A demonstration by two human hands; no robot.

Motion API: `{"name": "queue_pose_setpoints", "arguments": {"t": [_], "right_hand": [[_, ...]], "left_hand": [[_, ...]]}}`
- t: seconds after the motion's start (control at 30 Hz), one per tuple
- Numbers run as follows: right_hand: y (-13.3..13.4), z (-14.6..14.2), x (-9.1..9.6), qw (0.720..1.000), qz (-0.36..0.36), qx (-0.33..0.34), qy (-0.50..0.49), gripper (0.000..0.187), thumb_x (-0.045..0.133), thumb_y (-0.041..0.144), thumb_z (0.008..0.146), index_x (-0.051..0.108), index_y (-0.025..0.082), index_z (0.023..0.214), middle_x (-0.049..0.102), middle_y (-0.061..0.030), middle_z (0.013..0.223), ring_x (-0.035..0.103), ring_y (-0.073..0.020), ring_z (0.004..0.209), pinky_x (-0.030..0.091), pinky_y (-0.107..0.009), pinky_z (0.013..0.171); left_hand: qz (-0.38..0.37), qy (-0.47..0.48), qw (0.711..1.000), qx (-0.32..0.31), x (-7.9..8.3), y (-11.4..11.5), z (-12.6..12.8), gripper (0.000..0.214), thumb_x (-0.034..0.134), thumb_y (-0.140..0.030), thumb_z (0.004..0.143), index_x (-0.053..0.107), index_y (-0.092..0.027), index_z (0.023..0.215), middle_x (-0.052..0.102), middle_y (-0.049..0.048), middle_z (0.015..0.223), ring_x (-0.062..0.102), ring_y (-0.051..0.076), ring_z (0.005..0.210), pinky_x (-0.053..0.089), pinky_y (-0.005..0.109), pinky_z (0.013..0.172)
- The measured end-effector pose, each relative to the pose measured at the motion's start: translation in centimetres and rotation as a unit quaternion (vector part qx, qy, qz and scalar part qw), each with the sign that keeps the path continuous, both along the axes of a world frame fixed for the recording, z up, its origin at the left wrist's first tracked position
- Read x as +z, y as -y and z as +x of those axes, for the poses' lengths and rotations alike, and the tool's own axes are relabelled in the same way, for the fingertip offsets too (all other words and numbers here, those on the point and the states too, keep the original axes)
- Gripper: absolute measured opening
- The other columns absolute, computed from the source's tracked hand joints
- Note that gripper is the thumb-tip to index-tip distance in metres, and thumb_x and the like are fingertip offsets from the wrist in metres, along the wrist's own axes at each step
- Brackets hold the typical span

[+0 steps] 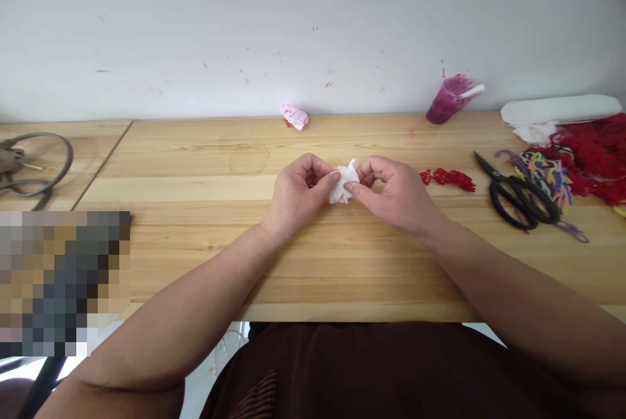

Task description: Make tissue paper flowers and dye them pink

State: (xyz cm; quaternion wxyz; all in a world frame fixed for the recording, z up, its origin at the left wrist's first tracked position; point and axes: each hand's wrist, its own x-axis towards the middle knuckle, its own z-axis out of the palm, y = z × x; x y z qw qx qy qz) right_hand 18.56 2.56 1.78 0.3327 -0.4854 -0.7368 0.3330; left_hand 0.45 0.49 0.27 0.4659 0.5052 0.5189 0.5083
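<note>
Small crumpled white tissue-paper piece [343, 183] sits pinched between both my hands, just above the middle of the pale wooden counter [313, 262]. My left hand [298, 194] closes thumb and forefinger on its left edge, my right hand [391, 191] on its right. The paper looks thin; I judge uneven pulling could tear it, or a loose pinch drop it.
</note>
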Motion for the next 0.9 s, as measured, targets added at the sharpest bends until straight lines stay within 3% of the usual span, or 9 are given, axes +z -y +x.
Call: {"name": "queue_pose_setpoints", "arguments": {"t": [0.27, 0.37, 0.57, 0.73, 0.9], "right_hand": [[-0.04, -0.12, -0.11, 0.998, -0.026, -0.009, -0.051, 0.017, 0.076, 0.033, 0.080, 0.065, 0.021, 0.080, 0.070, -0.0001, 0.073, 0.062, -0.0154, 0.065, 0.049, -0.031, 0.064], [-0.31, 0.01, -0.40, 0.995, -0.069, -0.006, -0.075, 0.017, 0.077, 0.033, 0.080, 0.065, 0.021, 0.080, 0.071, -0.0002, 0.072, 0.062, -0.0145, 0.061, 0.047, -0.029, 0.059], [-0.56, 0.14, -0.73, 0.992, -0.085, 0.002, -0.093, 0.015, 0.078, 0.031, 0.081, 0.067, 0.021, 0.084, 0.074, -0.0003, 0.076, 0.065, -0.0154, 0.065, 0.049, -0.030, 0.064], [-0.14, -0.09, -0.43, 0.995, -0.052, 0.011, -0.081, 0.011, 0.077, 0.026, 0.080, 0.067, 0.021, 0.080, 0.075, -0.0008, 0.078, 0.066, -0.0159, 0.068, 0.050, -0.030, 0.065], [-0.01, -0.11, -0.15, 1.000, -0.018, -0.005, -0.025, 0.009, 0.074, 0.025, 0.081, 0.067, 0.020, 0.078, 0.075, -0.0013, 0.078, 0.066, -0.0170, 0.072, 0.050, -0.031, 0.070]], "left_hand": [[0.036, -0.064, 0.997, -0.003, -0.38, 0.43, 0.14, 0.016, 0.074, -0.029, 0.082, 0.061, -0.021, 0.079, 0.069, 0.0005, 0.075, 0.062, 0.013, 0.066, 0.050, 0.026, 0.062], [0.007, -0.020, 1.000, -0.005, -0.34, 0.32, 0.09, 0.019, 0.076, -0.029, 0.080, 0.060, -0.020, 0.078, 0.070, 0.0004, 0.076, 0.063, 0.013, 0.067, 0.051, 0.026, 0.063], [-0.044, 0.062, 0.997, -0.020, 0.02, -0.09, -0.27, 0.025, 0.080, -0.033, 0.078, 0.060, -0.018, 0.081, 0.068, -0.0007, 0.072, 0.062, 0.011, 0.062, 0.050, 0.024, 0.060], [-0.019, 0.023, 0.999, -0.040, 0.19, 0.20, -0.03, 0.034, 0.089, -0.033, 0.071, 0.063, -0.018, 0.087, 0.070, 0.0007, 0.081, 0.065, 0.012, 0.067, 0.052, 0.023, 0.061], [-0.002, 0.019, 1.000, -0.003, -0.05, 0.09, -0.05, 0.028, 0.081, -0.033, 0.079, 0.058, -0.018, 0.076, 0.064, -0.0012, 0.070, 0.060, 0.010, 0.060, 0.049, 0.023, 0.056]]}}
